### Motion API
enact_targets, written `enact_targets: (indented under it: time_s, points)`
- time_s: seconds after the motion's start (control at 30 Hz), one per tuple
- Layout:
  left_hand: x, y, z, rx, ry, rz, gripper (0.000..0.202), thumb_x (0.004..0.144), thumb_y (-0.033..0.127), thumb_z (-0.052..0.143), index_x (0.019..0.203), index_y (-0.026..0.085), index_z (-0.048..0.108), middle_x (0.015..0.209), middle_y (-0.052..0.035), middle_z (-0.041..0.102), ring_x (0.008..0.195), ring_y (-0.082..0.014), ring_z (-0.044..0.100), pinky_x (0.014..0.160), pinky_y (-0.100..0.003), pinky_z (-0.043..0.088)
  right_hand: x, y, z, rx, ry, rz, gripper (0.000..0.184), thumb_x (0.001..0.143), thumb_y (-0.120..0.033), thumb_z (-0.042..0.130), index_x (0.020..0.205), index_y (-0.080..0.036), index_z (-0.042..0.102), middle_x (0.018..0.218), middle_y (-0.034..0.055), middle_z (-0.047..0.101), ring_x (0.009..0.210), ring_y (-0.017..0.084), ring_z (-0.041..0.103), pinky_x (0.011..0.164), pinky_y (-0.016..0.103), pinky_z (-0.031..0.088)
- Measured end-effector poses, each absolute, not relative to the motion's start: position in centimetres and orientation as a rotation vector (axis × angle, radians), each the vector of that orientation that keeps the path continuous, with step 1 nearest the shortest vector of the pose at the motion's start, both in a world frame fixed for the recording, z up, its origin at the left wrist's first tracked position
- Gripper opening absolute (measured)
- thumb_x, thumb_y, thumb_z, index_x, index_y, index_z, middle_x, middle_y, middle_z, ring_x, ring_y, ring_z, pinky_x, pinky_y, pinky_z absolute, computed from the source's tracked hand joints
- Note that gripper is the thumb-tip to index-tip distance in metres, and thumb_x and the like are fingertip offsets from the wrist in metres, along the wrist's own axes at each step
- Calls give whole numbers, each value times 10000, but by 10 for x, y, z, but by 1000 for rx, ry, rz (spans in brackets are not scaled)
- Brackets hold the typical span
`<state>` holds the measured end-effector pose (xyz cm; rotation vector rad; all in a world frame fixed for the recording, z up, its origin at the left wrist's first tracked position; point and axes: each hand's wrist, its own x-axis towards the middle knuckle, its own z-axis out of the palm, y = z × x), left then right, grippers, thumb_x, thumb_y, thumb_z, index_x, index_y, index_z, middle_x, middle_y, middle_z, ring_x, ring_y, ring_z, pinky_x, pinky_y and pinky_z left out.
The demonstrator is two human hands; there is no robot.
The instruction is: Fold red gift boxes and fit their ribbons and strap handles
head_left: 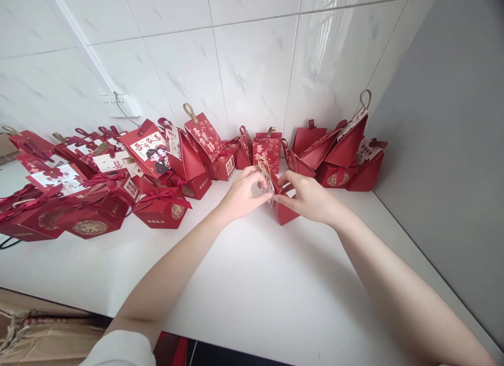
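Observation:
A small red gift box point(286, 215) with a printed card front and a gold ribbon loop point(263, 165) stands on the white table point(244, 282), between my two hands. My left hand point(244, 194) pinches its printed front edge from the left, thumb and fingers closed on it. From the right, my right hand point(305, 197) holds the upper part of the same box, thumb and forefinger pressed against it near a dark red ribbon. My fingers hide much of the box's top.
Many red gift boxes point(94, 216) crowd the left side of the table. Several more point(340, 150) lean together at the back right, beside a grey panel point(441, 161). Behind are a tiled wall point(255, 66) and a socket point(120, 106). A cardboard carton point(51, 340) sits below, front left.

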<state>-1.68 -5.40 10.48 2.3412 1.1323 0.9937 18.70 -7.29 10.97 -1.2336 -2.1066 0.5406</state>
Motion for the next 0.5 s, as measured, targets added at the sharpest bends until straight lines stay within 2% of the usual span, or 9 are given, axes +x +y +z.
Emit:
enact_targets:
  time_s: [0.07, 0.13, 0.2, 0.27, 0.4, 0.47, 0.5]
  points:
    - [-20, -49, 104, 2315, 1196, 1095, 176, 781, 296, 669, 855, 196, 544, 1138, -55, 568, 1133, -209, 540, 977, -384, 453, 188, -70, 108, -1260, -2043, 538, 106, 833, -261, 580, 934, -231, 571, 935, 44, 687, 814, 205, 648, 676, 305, 468]
    - [-25, -45, 105, 2257, 1265, 1187, 293, 754, 283, 699, 981, 208, 530, 1167, -59, 584, 1140, -212, 547, 980, -392, 450, 190, -65, 107, -1265, -1992, 575, 123, 830, -235, 566, 949, -234, 599, 938, 40, 700, 806, 205, 654, 689, 314, 476]
    - [-30, -41, 107, 2209, 1293, 1203, 413, 755, 255, 696, 1119, 223, 503, 1187, -61, 597, 1123, -204, 568, 971, -386, 453, 193, -61, 106, -1223, -1972, 689, 127, 834, -253, 562, 946, -236, 619, 919, 27, 707, 791, 196, 654, 686, 312, 484]
    - [-33, -39, 109, 2217, 1285, 1133, 397, 780, 229, 664, 1151, 235, 522, 1183, -55, 610, 1099, -192, 588, 956, -366, 458, 195, -59, 105, -1191, -1963, 803, 134, 840, -297, 566, 939, -232, 629, 878, 17, 707, 759, 185, 649, 662, 302, 490]
    - [-34, -41, 110, 2303, 1468, 1184, 277, 762, 255, 687, 1026, 225, 610, 1097, -45, 621, 1005, -188, 604, 862, -323, 472, 190, -65, 109, -1213, -1990, 784, 194, 845, -396, 590, 913, -219, 630, 827, 17, 694, 696, 172, 626, 628, 302, 496]
    - [-32, -46, 113, 2324, 1532, 1182, 158, 814, 327, 637, 918, 208, 644, 971, -35, 641, 892, -180, 613, 783, -308, 471, 185, -71, 114, -1117, -2051, 758, 223, 855, -428, 590, 921, -220, 633, 902, 27, 694, 749, 175, 636, 663, 307, 515]
    - [-30, -50, 116, 2322, 1514, 1119, 194, 860, 376, 572, 851, 200, 654, 876, -27, 647, 818, -173, 613, 743, -303, 467, 183, -74, 116, -1040, -2092, 751, 231, 867, -434, 580, 942, -223, 638, 967, 33, 689, 811, 182, 643, 699, 311, 525]
